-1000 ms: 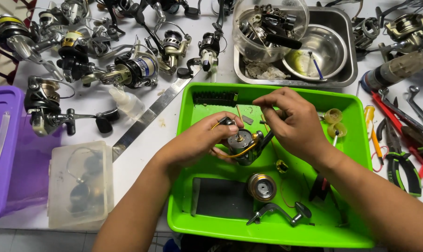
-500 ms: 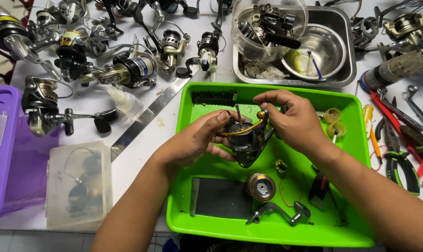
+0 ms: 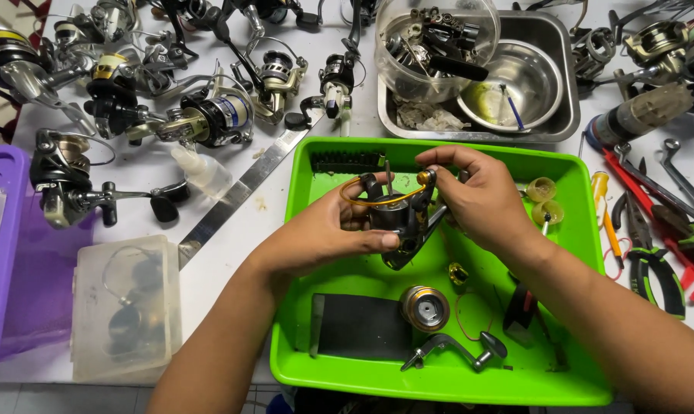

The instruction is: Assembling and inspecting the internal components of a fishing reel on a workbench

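Note:
Over a bright green tray (image 3: 577,230) I hold a dark fishing reel body (image 3: 402,218) with a gold bail wire. My left hand (image 3: 328,234) grips its left side, thumb across the front. From the right, my right hand (image 3: 481,201) pinches the reel's top by the gold roller. In the tray below lie a gold-faced spool (image 3: 424,307), a grey crank handle (image 3: 458,351), a small gold nut (image 3: 459,274) and a dark pad (image 3: 362,326).
Several fishing reels (image 3: 209,119) lie on the white table behind the tray. At the back stands a metal tray (image 3: 565,115) with a steel bowl (image 3: 515,77) and a clear tub of parts (image 3: 431,42). Pliers (image 3: 653,268) lie right, a purple bin (image 3: 9,253) and clear box (image 3: 128,307) left.
Both hands turned the reel body upright and lifted it slightly. The bail wire now faces me, and my right hand's fingers have shifted to its top.

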